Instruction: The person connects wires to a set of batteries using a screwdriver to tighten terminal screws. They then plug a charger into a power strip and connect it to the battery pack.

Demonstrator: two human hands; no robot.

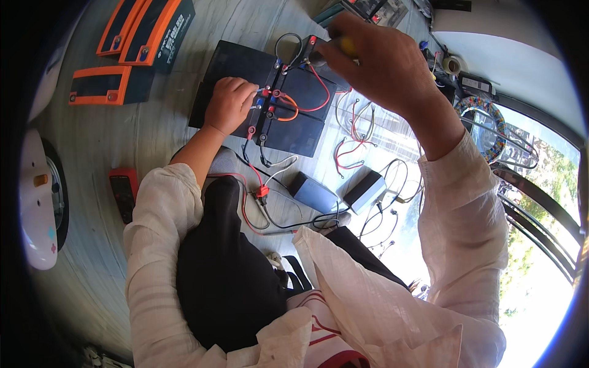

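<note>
Several black batteries (294, 131) lie together on the floor before me, their terminals towards the middle. Short red, black and orange cables (290, 110) join some terminals. My left hand (231, 106) rests over the left battery, its fingertips at a short lead by the terminals; whether they pinch it is hard to tell. My right hand (377, 62) is raised above the right side of the batteries, curled around a tool with a yellow part (348, 47), mostly hidden by the hand. A red and a white lead run from the near terminals to a red connector (262, 191).
Orange-and-green batteries (147, 39) stand at the upper left. A red multimeter (123, 193) lies left of my knee. Two box-shaped units (315, 192) with cords lie near my feet, loose red and black cables (352, 154) to the right. A wheel (55, 193) stands at far left.
</note>
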